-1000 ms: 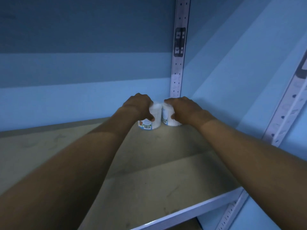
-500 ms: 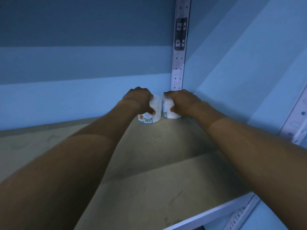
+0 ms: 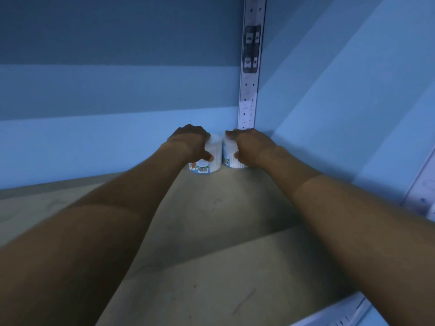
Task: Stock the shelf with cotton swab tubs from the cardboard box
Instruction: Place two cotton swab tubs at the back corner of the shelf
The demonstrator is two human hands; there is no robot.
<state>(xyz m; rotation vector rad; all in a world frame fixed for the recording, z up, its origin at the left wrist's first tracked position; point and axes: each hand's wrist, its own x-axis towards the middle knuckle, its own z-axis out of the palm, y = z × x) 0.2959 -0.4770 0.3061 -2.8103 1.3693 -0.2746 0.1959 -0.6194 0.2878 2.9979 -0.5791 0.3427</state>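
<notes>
Two tubs stood at the shelf's [image 3: 211, 231] back corner: your left hand [image 3: 190, 143] gripped the left tub [image 3: 207, 164], your right hand [image 3: 249, 147] clasped the right tub [image 3: 229, 156] — touching, upright. You were mid-placement; next, let go cleanly and return to the box — unseen here.

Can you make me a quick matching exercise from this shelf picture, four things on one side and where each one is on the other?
Things:
1. left hand
2. right hand
3. barcode tub
4. upright

Places:
A. rises from the back corner, behind the tubs
B. grips the tub nearest the corner
C. stands on the shelf board, left of the other tub
D. grips the barcode tub from above

Pairs: 1-D, 2-B, 3-C, 4-A
</notes>
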